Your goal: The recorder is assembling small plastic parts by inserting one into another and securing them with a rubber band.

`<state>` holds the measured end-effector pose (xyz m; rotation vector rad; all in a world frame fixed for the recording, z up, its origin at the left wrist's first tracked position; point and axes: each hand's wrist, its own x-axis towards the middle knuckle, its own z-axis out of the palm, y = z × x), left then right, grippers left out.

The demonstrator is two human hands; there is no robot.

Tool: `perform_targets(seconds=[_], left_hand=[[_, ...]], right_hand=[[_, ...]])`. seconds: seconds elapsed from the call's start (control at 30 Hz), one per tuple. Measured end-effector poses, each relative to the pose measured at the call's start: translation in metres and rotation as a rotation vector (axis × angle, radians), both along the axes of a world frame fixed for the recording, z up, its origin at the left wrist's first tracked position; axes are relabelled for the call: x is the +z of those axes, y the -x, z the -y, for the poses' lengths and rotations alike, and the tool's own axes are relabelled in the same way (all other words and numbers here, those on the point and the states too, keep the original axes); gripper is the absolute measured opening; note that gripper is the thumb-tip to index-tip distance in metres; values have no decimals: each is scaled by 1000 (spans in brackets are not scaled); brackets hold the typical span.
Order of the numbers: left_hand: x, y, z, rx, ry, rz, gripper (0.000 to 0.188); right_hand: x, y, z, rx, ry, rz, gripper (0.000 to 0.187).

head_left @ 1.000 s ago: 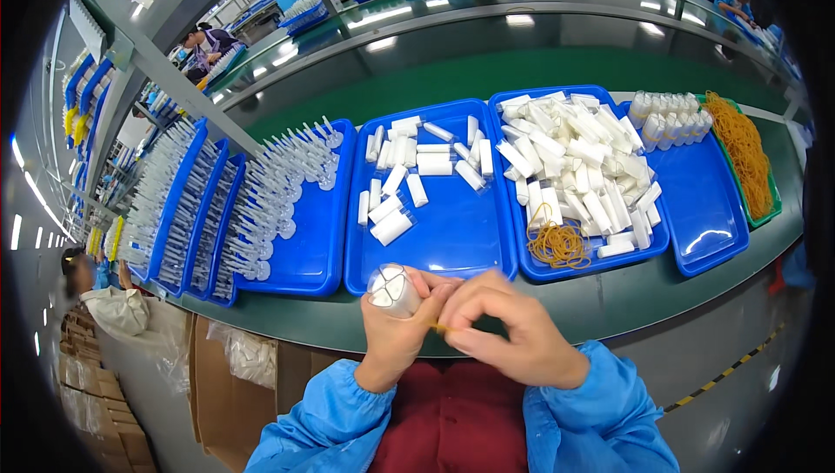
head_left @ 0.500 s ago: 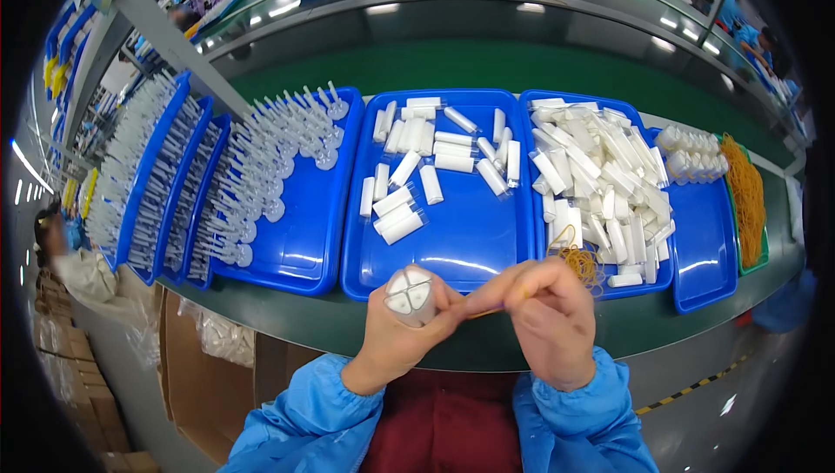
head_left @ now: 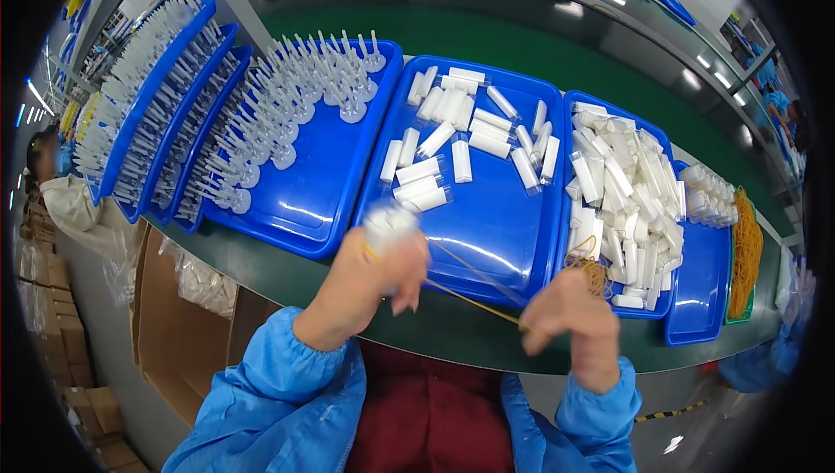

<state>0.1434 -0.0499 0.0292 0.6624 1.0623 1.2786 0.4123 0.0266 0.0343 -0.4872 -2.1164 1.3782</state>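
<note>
Upright in my left hand (head_left: 361,286) is a bundle of white cylindrical pieces (head_left: 390,226), blurred by motion, with my fingers wrapped round it. A yellowish rubber band (head_left: 474,301) stretches from the bundle across to my right hand (head_left: 574,321). The right fingers are closed on the band's far end and pull it out to the right. Both hands are over the near edge of the bench, in front of the middle blue tray (head_left: 513,234), where several white pieces in clear wrapping (head_left: 461,160) lie loose.
To the right, another blue tray holds a heap of white pieces (head_left: 626,186) with loose rubber bands (head_left: 590,275) at its near left. Beyond are banded bundles (head_left: 709,194) and a green tray of rubber bands (head_left: 742,255). Clear stemmed parts (head_left: 287,107) fill blue trays at left; a cardboard box (head_left: 178,325) stands below.
My hands have moved apart, the left going left and up with the bundle. The rubber band is now stretched long between them. The view has turned slightly.
</note>
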Motion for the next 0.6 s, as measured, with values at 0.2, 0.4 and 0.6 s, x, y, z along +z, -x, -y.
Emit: perform_targets(seconds=[0.2,0.4,0.6], left_hand=[[-2,-57,-4,292,-447,-635,21],[-16,-57,6,67,-704,-928,58],[-22,-50,4,17,-564,-957,105]], right_hand=[[12,63,12,-562,595,-754,32],[-30,58,-6,-380,346,-336,96],[-2,50,12,-94,-299,-14,74]])
